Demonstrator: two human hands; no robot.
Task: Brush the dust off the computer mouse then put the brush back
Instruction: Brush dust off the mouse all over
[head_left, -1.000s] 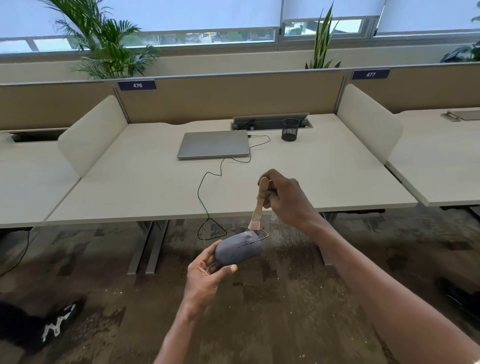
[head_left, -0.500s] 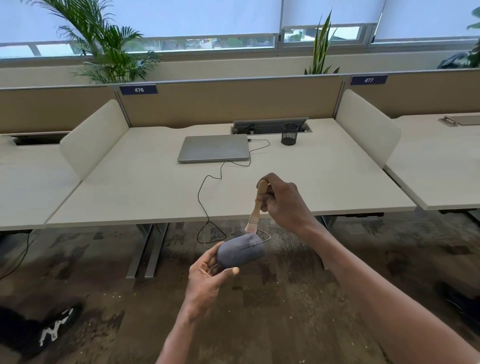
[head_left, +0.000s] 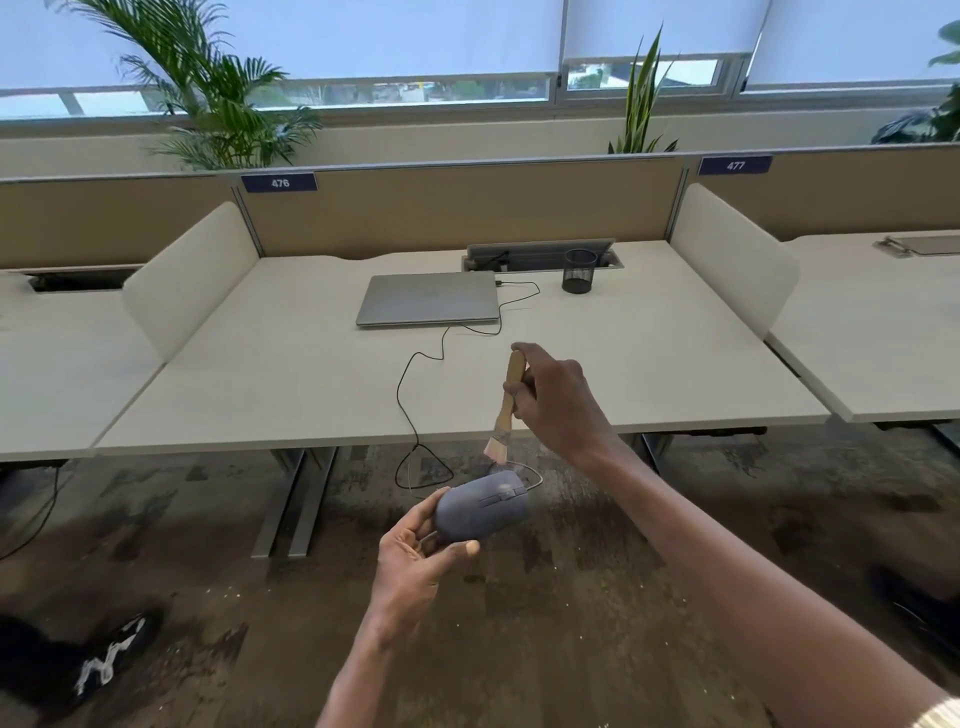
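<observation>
A grey wired computer mouse (head_left: 480, 506) is held in front of the desk, over the floor, by my left hand (head_left: 415, 564), fingers under its rear end. My right hand (head_left: 558, 402) grips the wooden handle of a small brush (head_left: 504, 408), bristles pointing down. The pale bristles hang just above the mouse's front end, with a small gap to it. The mouse's black cable (head_left: 415, 395) runs up over the desk edge to the laptop.
A closed silver laptop (head_left: 428, 299) lies at the back of the white desk (head_left: 291, 374), with a black mesh pen cup (head_left: 579, 270) to its right. White side dividers flank the desk. A dark shoe (head_left: 88, 660) is on the carpet at lower left.
The brush has lifted from the mouse's front, so the bristles now hang slightly above it. The view has tilted a little downward. My left hand keeps the mouse in about the same place.
</observation>
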